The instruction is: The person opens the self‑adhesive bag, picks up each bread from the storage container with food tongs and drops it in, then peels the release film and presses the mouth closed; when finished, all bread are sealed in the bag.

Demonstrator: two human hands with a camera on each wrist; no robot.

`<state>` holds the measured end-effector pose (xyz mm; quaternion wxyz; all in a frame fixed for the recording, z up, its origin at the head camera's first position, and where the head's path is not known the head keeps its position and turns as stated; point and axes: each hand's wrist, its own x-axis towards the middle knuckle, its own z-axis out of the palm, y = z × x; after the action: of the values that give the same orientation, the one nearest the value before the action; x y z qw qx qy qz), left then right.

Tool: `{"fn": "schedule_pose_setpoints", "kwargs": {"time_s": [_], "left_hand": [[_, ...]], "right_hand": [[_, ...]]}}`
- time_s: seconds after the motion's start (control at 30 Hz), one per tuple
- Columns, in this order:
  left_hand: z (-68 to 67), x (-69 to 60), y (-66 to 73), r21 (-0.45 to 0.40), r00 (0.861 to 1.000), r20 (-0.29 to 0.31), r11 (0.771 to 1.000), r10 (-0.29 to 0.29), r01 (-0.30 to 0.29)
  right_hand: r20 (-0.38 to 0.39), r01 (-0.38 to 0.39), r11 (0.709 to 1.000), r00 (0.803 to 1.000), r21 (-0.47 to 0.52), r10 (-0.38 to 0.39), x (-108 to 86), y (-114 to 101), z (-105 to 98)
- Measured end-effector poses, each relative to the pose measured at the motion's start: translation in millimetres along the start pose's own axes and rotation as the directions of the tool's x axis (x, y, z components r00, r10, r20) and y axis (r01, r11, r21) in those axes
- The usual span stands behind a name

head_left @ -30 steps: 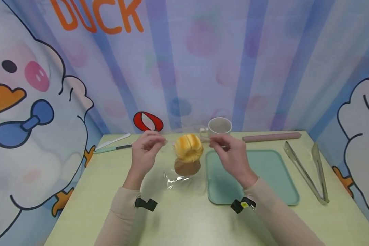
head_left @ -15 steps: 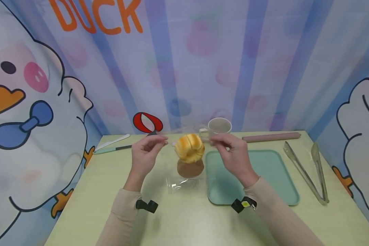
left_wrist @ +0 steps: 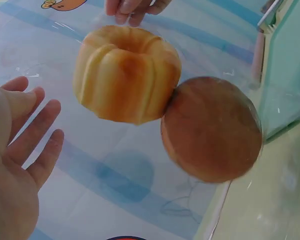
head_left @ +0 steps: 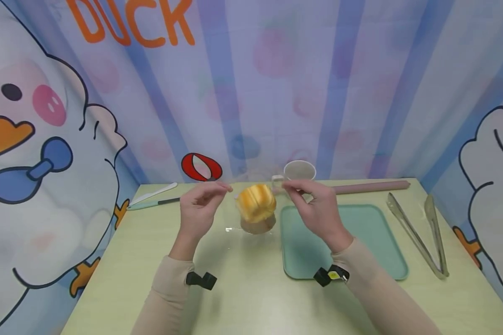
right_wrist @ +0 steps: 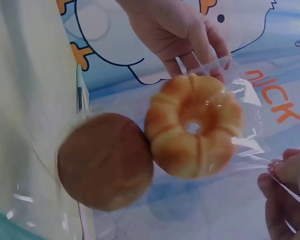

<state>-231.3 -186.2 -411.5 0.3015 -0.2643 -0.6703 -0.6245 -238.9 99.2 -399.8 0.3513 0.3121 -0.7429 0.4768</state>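
Between both raised hands hangs a clear plastic bag point(right_wrist: 247, 92), its top edge near the mug. My left hand point(head_left: 198, 205) pinches one upper corner, while my right hand point(head_left: 316, 207) pinches the opposite one, as the right wrist view shows. Inside are a golden, ridged ring-shaped bread point(head_left: 256, 203) and a flat round brown bun point(left_wrist: 212, 130). In the head view the ring bread partly covers the bun, which sits lower in the bag. Seen from the right wrist, the two touch side by side. The bag's outline is hard to make out in places.
A pale green tray point(head_left: 377, 242) lies under and beside the right hand, with metal tongs point(head_left: 417, 239) at its right. Behind stand a white mug point(head_left: 300, 171) and a pinkish rolling pin point(head_left: 373, 187). Two knife-like utensils point(head_left: 151, 204) lie back left, near the printed curtain point(head_left: 276, 93).
The bag has swung and its lower end has risen slightly. The ring bread has tilted and now covers more of the brown bun. Both hands stay nearly in place.
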Motion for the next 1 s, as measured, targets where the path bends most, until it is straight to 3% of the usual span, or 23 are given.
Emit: {"fn": "schedule_pose_setpoints", "kwargs": {"time_s": [0.2,0.33,0.6,0.8,1.0], "left_hand": [[-1.1,0.4,0.7,0.009,0.999,-0.021,0.999,0.04,-0.039],[-1.2,1.1,0.0,0.012,0.998,-0.018,0.999,0.052,-0.052],[-5.5,4.6,3.9,0.047,0.998,-0.043,0.998,0.05,-0.048],[-11.1,0.6,6.9,0.083,0.998,-0.05,0.996,-0.028,0.032],[-14.2,-2.7,5.8,-0.009,0.996,-0.035,0.997,-0.077,0.077]], "right_hand": [[-0.072,0.058,0.998,0.996,0.026,-0.056,1.5,-2.2,2.2],[-0.076,0.046,0.998,0.996,0.03,-0.044,2.8,-3.3,2.8],[-0.051,-0.041,0.998,0.998,0.056,0.044,7.7,-6.1,-0.3],[-0.022,-0.174,0.978,0.984,0.114,0.177,5.8,-5.6,-0.3],[0.013,-0.268,0.94,0.962,0.213,0.272,5.4,-7.3,1.6]]}}
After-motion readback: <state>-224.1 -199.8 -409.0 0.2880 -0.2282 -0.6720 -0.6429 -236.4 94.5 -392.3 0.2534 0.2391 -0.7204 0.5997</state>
